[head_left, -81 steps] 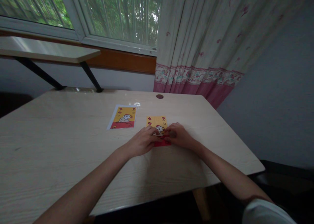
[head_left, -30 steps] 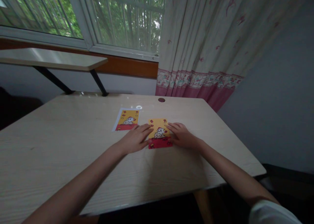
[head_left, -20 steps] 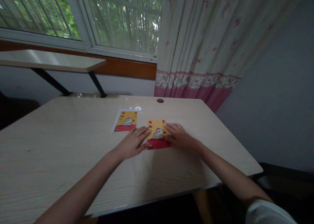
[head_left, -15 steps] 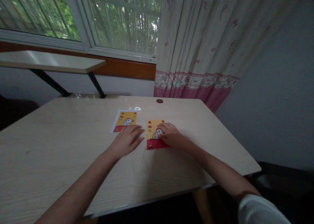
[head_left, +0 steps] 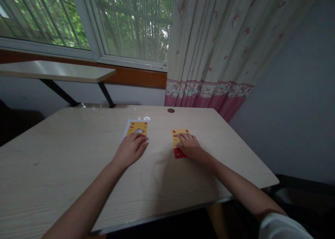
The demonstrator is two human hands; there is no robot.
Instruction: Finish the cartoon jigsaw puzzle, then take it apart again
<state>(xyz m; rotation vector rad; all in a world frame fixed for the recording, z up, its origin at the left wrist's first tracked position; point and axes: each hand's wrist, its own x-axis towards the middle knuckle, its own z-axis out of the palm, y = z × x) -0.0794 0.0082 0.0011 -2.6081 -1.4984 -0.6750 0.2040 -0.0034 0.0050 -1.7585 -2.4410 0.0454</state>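
On the pale wooden desk (head_left: 86, 155) lie two printed cards, each with a yellow and red cartoon of a white animal. The left card (head_left: 136, 126) has a white border; my left hand (head_left: 131, 149) rests over its lower part, fingers stretched out and hiding the red area. Farther right is the borderless card (head_left: 180, 153). Across it my right hand (head_left: 192, 147) lies with fingers extended, hiding much of the animal. Neither hand grasps anything. A strip of bare desk separates the two cards.
A raised shelf (head_left: 65, 71) on black supports stands at the back left. Near the rear edge is a round brown cable-hole cover (head_left: 171, 110). Behind the desk are a barred window (head_left: 133, 26) and a flowered curtain (head_left: 209, 50); a wall (head_left: 293, 92) is at the right.
My right hand has slid the borderless card to the right, widening the gap between the cards. My left hand has shifted slightly left and covers more of the bordered card.
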